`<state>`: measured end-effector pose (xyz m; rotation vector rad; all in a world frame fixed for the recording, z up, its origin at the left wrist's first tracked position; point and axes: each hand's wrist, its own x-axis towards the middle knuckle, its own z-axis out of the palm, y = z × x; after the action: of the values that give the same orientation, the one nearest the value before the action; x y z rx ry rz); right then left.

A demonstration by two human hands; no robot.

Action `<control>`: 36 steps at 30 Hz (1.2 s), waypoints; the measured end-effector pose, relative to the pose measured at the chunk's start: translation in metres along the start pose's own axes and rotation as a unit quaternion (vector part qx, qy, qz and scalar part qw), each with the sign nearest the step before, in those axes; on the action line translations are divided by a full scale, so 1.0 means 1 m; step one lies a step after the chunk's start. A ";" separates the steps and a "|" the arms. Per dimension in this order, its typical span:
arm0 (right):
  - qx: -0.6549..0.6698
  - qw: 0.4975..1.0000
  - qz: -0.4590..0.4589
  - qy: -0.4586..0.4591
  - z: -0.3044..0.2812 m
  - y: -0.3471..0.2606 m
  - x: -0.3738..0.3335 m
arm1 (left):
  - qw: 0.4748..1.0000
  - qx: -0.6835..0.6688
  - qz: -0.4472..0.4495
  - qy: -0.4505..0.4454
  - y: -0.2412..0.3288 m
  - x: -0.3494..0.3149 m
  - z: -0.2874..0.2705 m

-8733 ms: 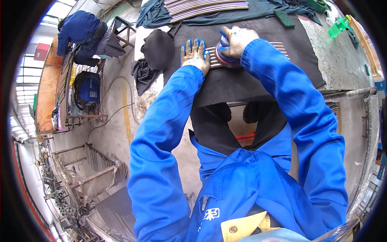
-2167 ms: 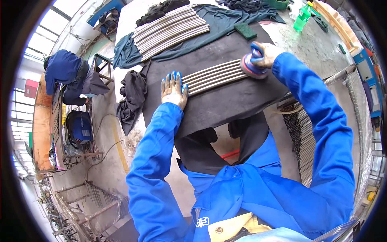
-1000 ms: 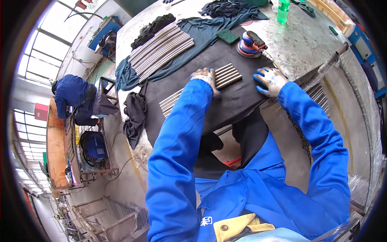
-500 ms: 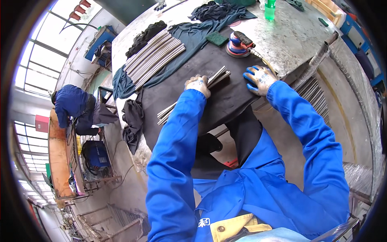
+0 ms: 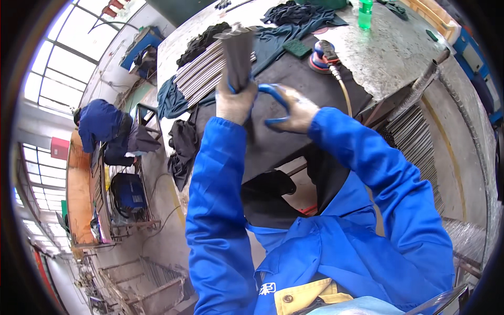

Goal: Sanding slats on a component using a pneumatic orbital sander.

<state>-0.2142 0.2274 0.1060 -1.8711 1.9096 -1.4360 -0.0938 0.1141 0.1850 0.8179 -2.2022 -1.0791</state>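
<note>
Metal rods (image 5: 237, 56), clasped in left hand (image 5: 234, 105), pointing toward twelve o'clock; just beside, released right hand (image 5: 298, 112), fingers parted; at one o'clock, on black mat (image 5: 325, 92), sander (image 5: 318, 59).

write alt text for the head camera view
A gloved left hand grips a bundle of metal rods over a black mat, the open right hand beside it. More rods lie on a green cloth beyond; a sander sits at right.
</note>
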 end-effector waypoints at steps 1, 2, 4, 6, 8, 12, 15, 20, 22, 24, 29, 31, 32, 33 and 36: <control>0.026 0.998 -0.007 0.048 0.020 -0.009 0.007 | 0.990 -0.134 0.019 0.029 -0.001 0.000 0.002; 0.035 0.998 -0.011 0.042 0.022 -0.021 0.016 | 0.962 -0.263 0.038 0.062 -0.005 0.000 0.002; 0.074 0.983 0.149 -0.079 0.015 -0.046 0.039 | 0.852 -0.502 0.082 0.125 -0.015 -0.003 -0.005; -0.055 0.984 0.117 -0.120 0.019 -0.029 0.046 | 0.898 -0.408 0.064 0.153 -0.061 -0.017 -0.018; -0.163 0.965 0.109 -0.172 0.014 -0.003 0.043 | 0.928 -0.357 -0.086 0.060 -0.102 -0.056 -0.043; -0.321 0.891 0.100 -0.306 0.019 0.022 0.052 | 0.973 -0.150 -0.171 -0.026 -0.121 -0.092 -0.070; -0.361 0.839 0.091 -0.397 0.025 0.028 0.052 | 0.994 0.006 -0.112 -0.003 -0.127 -0.097 -0.074; -0.345 0.857 0.040 -0.381 0.031 0.036 0.040 | 0.876 0.466 0.125 -0.018 -0.179 -0.058 -0.056; -0.373 0.867 0.015 -0.331 0.021 0.065 0.017 | 0.871 0.475 0.107 -0.058 -0.203 -0.068 -0.051; -0.397 0.873 -0.013 -0.281 0.012 0.088 0.000 | 0.864 0.486 0.086 -0.098 -0.218 -0.074 -0.049; -0.392 0.861 0.039 -0.322 -0.013 0.109 -0.001 | 0.844 0.511 0.079 -0.141 -0.202 -0.060 -0.053; -0.385 0.861 0.033 -0.332 -0.005 0.107 0.011 | 0.854 0.496 0.091 -0.125 -0.218 -0.044 -0.053; -0.375 0.860 0.030 -0.344 0.006 0.106 0.015 | 0.863 0.481 0.102 -0.115 -0.234 -0.036 -0.051; -0.365 0.860 0.027 -0.356 0.014 0.106 0.020 | 0.871 0.467 0.113 -0.104 -0.243 -0.029 -0.051; -0.354 0.867 0.032 -0.350 0.015 0.123 0.026 | 0.880 0.448 0.125 -0.097 -0.251 -0.013 -0.047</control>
<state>-0.2994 0.1732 0.0301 -2.1067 2.1532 0.0904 0.0168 -0.0232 0.0004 0.7478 -2.8930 0.0575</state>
